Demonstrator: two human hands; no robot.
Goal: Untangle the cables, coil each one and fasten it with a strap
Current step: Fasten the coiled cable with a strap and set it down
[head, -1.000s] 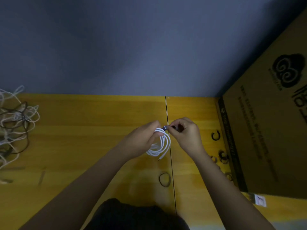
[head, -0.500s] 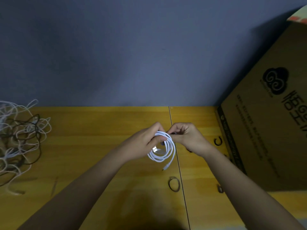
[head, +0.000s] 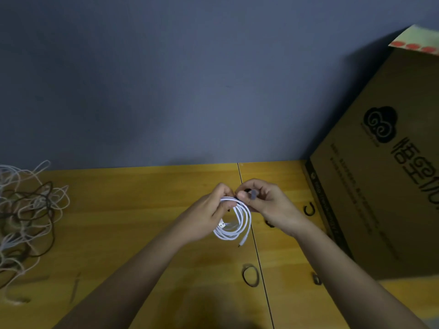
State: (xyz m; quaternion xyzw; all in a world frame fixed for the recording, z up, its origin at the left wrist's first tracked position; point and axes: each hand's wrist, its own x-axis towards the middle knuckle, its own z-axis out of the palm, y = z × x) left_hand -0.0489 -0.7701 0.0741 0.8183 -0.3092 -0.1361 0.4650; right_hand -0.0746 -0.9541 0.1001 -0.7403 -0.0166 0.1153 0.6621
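A coiled white cable hangs above the yellow table, its USB plug inside the loop and its other end dangling below. My left hand grips the top of the coil. My right hand pinches a dark strap at the top of the coil, right beside my left fingers. A tangle of white, beige and dark cables lies at the table's left edge.
A big cardboard box stands on the right of the table. Loose dark straps lie on the wood: a ring near the table seam, a C-shaped one by the box, another lower down. A grey wall rises behind.
The view has tilted up, so hands and coil sit lower in the frame. My right hand has shifted its pinch on the strap at the coil's top; my left keeps its grip.
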